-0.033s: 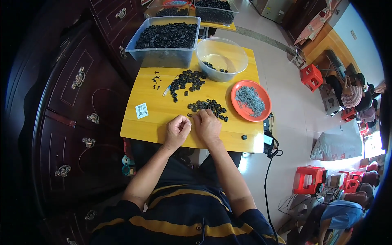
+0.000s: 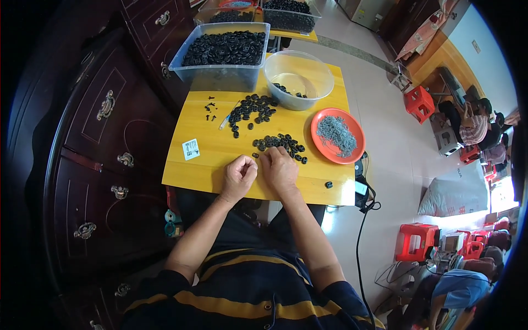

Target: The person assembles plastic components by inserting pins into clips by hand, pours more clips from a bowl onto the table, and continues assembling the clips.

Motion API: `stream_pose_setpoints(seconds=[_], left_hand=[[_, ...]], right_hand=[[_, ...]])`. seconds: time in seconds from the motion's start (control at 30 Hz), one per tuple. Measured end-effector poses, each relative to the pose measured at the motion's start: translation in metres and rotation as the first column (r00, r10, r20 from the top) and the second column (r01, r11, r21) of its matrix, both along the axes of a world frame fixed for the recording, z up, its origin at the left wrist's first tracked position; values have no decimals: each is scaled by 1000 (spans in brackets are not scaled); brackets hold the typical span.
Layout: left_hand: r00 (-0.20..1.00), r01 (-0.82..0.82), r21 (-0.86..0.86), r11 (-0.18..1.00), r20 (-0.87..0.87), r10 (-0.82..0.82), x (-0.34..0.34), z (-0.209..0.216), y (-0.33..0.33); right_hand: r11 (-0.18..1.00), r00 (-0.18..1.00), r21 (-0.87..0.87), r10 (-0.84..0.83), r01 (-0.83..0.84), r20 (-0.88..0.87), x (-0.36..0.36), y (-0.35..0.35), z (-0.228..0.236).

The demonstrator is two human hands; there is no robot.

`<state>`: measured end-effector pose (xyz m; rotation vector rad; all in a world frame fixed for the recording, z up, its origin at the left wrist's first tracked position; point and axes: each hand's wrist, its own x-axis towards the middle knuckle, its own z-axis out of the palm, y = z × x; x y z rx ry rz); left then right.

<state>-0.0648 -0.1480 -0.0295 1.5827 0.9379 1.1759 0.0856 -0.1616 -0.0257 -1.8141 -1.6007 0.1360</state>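
Observation:
My left hand [image 2: 240,177] is curled closed above the near edge of the yellow table [image 2: 203,171]; whatever its fingers hold, if anything, is hidden. Close beside it, my right hand [image 2: 279,169] has its fingers bent together, the tips out of sight under the hand. Just beyond the right hand lies a loose group of small black oval parts with holes [image 2: 278,142]. A second cluster of the same black parts [image 2: 253,107] is farther back. To the right stands a red plate [image 2: 358,147] bearing a heap of small grey pin-like pieces [image 2: 336,135].
A big bin [image 2: 225,77] full of black parts stands at the back left, beside a clear round tub [image 2: 316,91] with a few inside. A thin pen-like tool [image 2: 225,121], tiny black bits [image 2: 210,106] and a white label [image 2: 191,149] lie left. One black part [image 2: 329,185] sits near the right corner.

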Motion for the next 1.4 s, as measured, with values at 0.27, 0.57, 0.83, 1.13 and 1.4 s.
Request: stream_pose_setpoints(seconds=[0.27,0.57,0.83,1.13,1.4], left_hand=[[986,12,-127,992,165,9,-4,-6,2],[986,11,-135,991,163,12,-4,-3,1],[977,-8,-146,989,211,39,-4,-5,1],[988,13,-132,991,156,8,9,-3,4],[968,162,-269,949,231,-99,38,4,3]], right_hand=[[999,999,25,45,-45,-24,-9,3,2],[998,998,-9,64,-64,-3,-15,14,-1],[981,977,121,167,-152,-129,2,-11,6],[973,805,196,16,124,-593,35,-57,-14],[980,834,197,76,39,-546,37,-61,-8]])
